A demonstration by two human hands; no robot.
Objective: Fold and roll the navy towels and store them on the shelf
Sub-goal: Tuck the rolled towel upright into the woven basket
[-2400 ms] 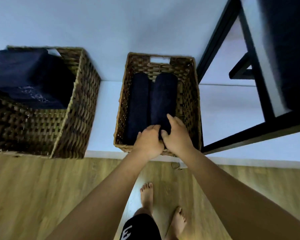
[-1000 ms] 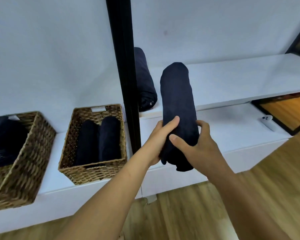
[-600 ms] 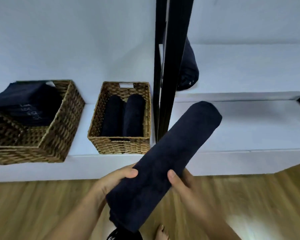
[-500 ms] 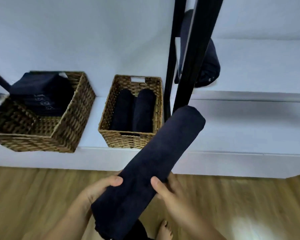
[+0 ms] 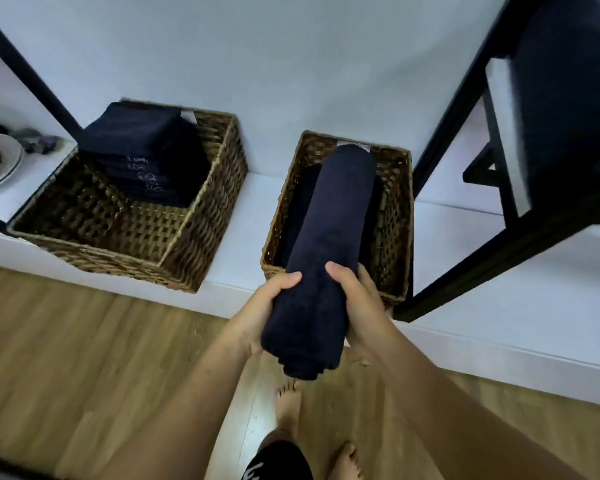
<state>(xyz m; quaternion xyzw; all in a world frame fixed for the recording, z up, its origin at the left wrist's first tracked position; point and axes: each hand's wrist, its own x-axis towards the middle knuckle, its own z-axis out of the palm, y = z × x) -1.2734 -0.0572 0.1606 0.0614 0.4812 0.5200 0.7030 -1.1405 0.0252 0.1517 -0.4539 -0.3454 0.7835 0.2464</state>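
A wooden floor [image 5: 66,358] runs up to a low white shelf [image 5: 482,278] against a pale wall, framed by black posts.

Nearest, the person's bare feet stand on the floor. Just above them both hands are closed around the near end of a rolled navy towel [image 5: 329,237]: the left hand [image 5: 262,311] wraps its left side, the right hand [image 5: 359,301] its right side, thumbs over the top. Neither is nearer; they grip at the same level.

The roll's long axis points straight away from the person, and its far end reaches over the small wicker basket [image 5: 394,216] on the shelf, almost to the basket's far rim. Dark rolls already lie inside beneath it, mostly hidden. The next move seems to turn on this alignment: the roll lies lengthwise along the basket, so lowering it should seat it on top of the others.

Further left, apart from this basket, a larger wicker basket [image 5: 201,244] holds a stack of folded navy towels [image 5: 142,161].

Half a second ago the roll was slanted to the right, its far end beside the black post and clear of the basket; now it is straightened and over the basket.
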